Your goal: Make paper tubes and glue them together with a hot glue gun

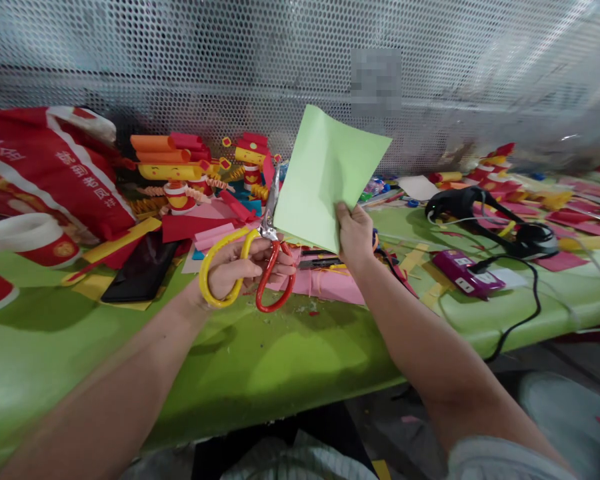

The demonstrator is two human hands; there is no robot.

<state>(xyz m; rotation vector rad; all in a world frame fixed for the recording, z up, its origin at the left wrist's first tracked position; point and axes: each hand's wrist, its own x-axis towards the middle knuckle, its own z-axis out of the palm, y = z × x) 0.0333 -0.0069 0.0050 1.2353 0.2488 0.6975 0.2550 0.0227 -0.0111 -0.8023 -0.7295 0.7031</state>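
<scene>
My left hand is closed round the handles of a pair of scissors, one handle yellow and one red. The metal blades point up, close to the left edge of a light green sheet of paper. That sheet is held up over the table by my right hand, which pinches its lower right part. The paper bends slightly down its middle. Whether the blades touch it, I cannot tell. Beneath both hands lie pink paper pieces and some dark slender tools.
Paper figures stand at the back left beside a red bag. A black phone and paper cups are on the left. To the right lie black headphones and a purple box with a cable, on the green table.
</scene>
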